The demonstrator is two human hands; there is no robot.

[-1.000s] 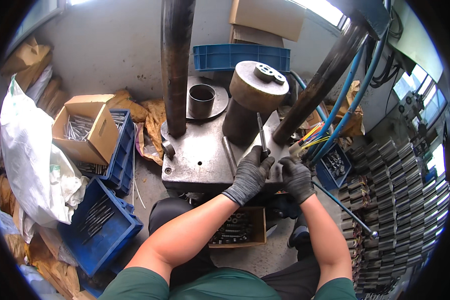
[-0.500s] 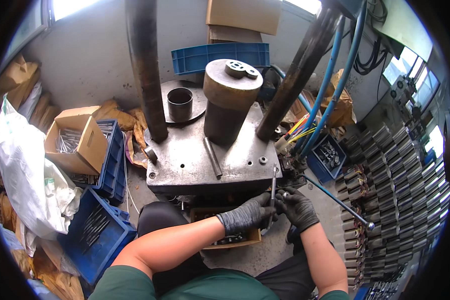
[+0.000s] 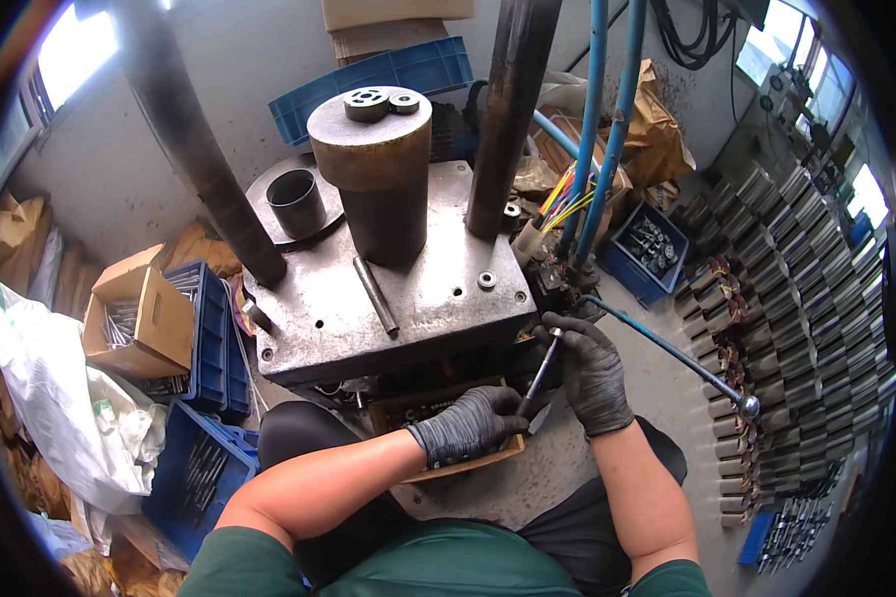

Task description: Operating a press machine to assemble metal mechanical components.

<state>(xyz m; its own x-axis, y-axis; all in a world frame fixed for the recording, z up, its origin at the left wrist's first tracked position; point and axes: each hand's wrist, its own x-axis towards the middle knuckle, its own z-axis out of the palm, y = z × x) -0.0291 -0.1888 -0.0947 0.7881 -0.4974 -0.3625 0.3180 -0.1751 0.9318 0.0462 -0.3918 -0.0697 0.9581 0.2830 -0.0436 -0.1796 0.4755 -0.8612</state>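
A slim metal shaft [image 3: 539,378] slants up to the right between my hands, in front of the press table. My left hand [image 3: 473,426], in a dark grey glove, is closed round its lower end. My right hand [image 3: 592,383], gloved alike, has thumb and fingers closed at its upper end, where a small bright metal end piece shows. Whether that piece is separate from the shaft I cannot tell. Below my left hand stands an open carton [image 3: 463,471] of metal parts, partly hidden by my glove and forearm.
The steel press table [image 3: 423,316] bears a thick rod [image 3: 376,297], a small bearing ring [image 3: 487,281] and a heavy stepped cylinder [image 3: 378,189]. Steel columns rise beside it. Blue crates [image 3: 234,438] of shafts stand left; stacked metal cylinders [image 3: 796,298] and a blue hose [image 3: 667,350] are right.
The head view has shifted, so the table appears further left. The shaft has gone from nearly upright to leaning right. My right hand has moved from beside it to its upper end.
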